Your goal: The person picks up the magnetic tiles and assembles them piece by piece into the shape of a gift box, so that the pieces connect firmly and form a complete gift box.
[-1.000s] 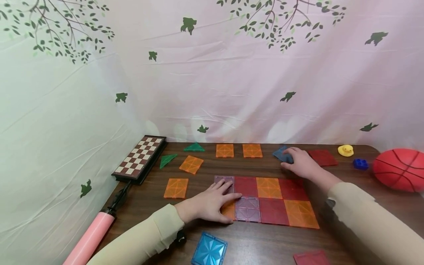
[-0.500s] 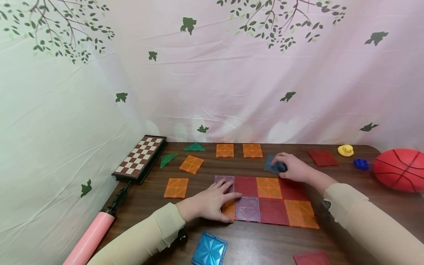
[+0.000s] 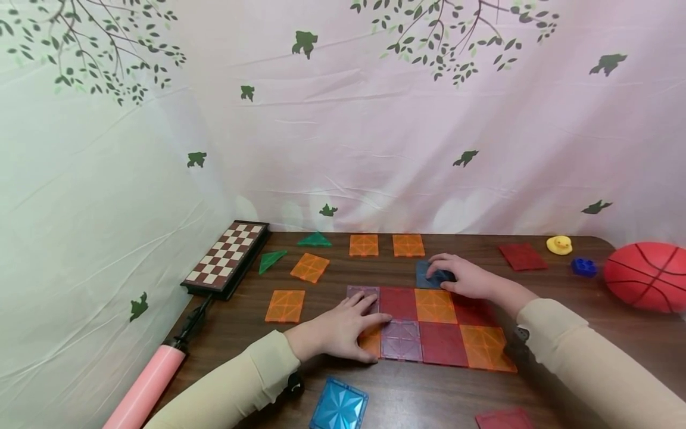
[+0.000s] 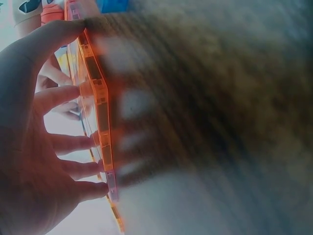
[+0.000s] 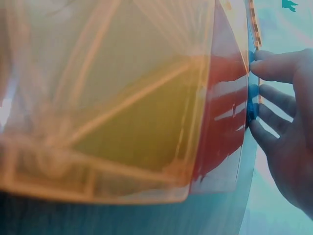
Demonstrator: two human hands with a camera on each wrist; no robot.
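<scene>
My right hand (image 3: 463, 277) rests its fingertips on a translucent blue square magnetic tile (image 3: 423, 274), thumb close to the tile's near edge. That tile lies just behind the block of joined tiles, around its middle; part of it is hidden under the hand. In the right wrist view the fingers (image 5: 276, 100) reach the blue tile's edge. My left hand (image 3: 343, 330) lies spread over the left end of the joined block, on a purple tile (image 3: 354, 291) and an orange tile (image 4: 100, 105). Red tiles (image 3: 442, 344) and other orange and purple ones complete the two-row block.
Loose orange tiles (image 3: 285, 305) and green triangles (image 3: 314, 239) lie behind and left. A chessboard (image 3: 225, 253) and pink pump (image 3: 145, 387) line the left edge. At right are a red tile (image 3: 523, 257), duck (image 3: 560, 245), blue brick (image 3: 584, 267) and ball (image 3: 645, 277). A shiny blue tile (image 3: 340, 405) sits nearest.
My right hand has drawn the blue tile left and towards me, up to the block's back edge, and the tile has turned squarer to it. The left hand has stayed in place.
</scene>
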